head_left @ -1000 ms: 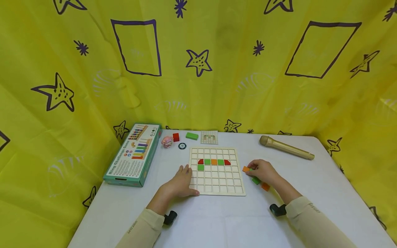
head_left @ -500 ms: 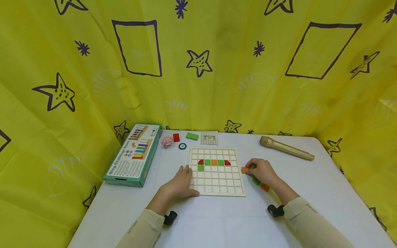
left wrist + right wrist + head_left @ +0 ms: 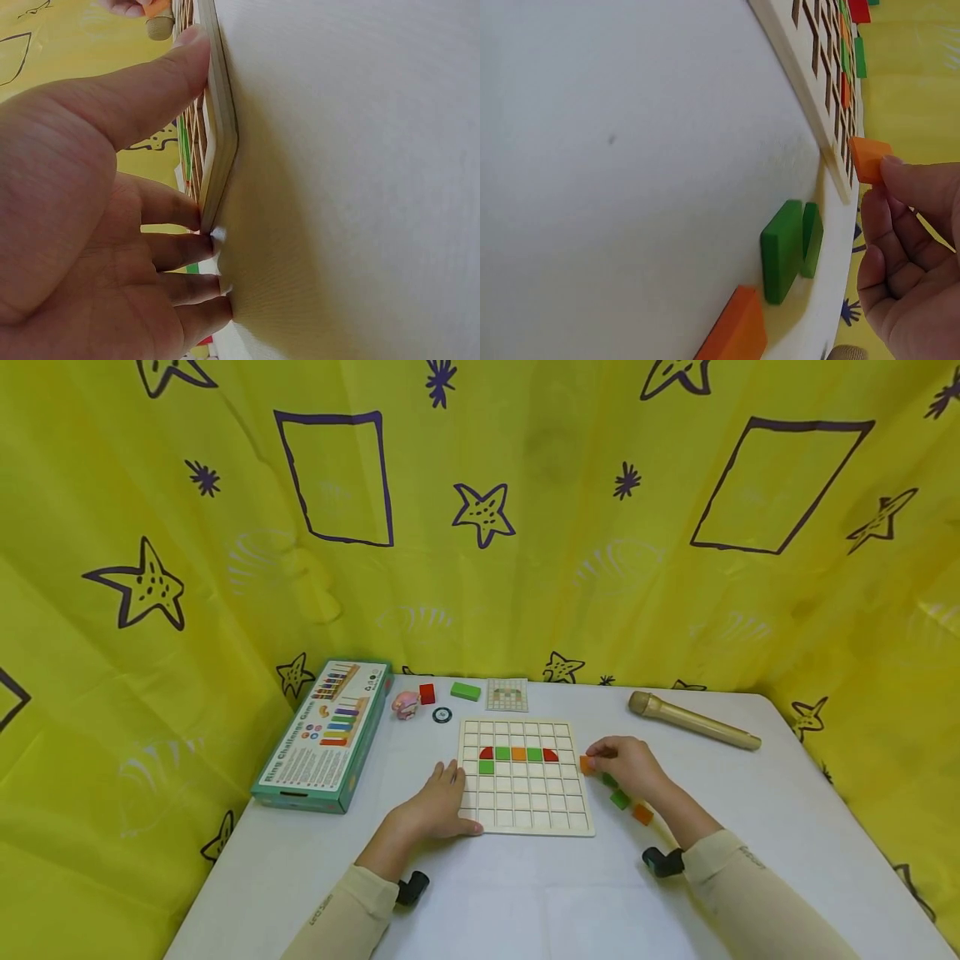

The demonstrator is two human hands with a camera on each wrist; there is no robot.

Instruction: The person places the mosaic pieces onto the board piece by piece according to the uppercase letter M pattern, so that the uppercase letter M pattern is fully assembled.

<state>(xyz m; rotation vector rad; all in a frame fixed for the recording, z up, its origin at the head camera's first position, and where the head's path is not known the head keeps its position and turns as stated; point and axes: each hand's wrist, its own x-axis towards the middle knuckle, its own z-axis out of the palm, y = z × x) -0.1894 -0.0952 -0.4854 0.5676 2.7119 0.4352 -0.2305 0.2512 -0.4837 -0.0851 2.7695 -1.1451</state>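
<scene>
An orange square tile point(image 3: 868, 159) is pinched between the thumb and fingers of my right hand point(image 3: 628, 767), just off the right edge of the wooden grid board point(image 3: 525, 817). Below that hand lie two green tiles point(image 3: 619, 799) and another orange tile point(image 3: 642, 813) on the table. On the board, a row of red, green and orange pieces runs across, with one green tile point(image 3: 487, 767) under its left part. My left hand point(image 3: 433, 802) rests at the board's left side, fingers spread straight; its thumb touches the front left corner.
At the left lies a Ring Challenge Game box point(image 3: 324, 735). Behind the board are a pattern card point(image 3: 507, 695), a green block point(image 3: 466, 692), a red block point(image 3: 427, 694), a round dark token point(image 3: 442, 715) and a pink toy point(image 3: 405, 705). A gold microphone point(image 3: 693, 720) lies back right.
My right hand has moved left and slightly away from me with the orange tile, toward the board's edge, uncovering more of the green tiles. The left hand stays where it was.
</scene>
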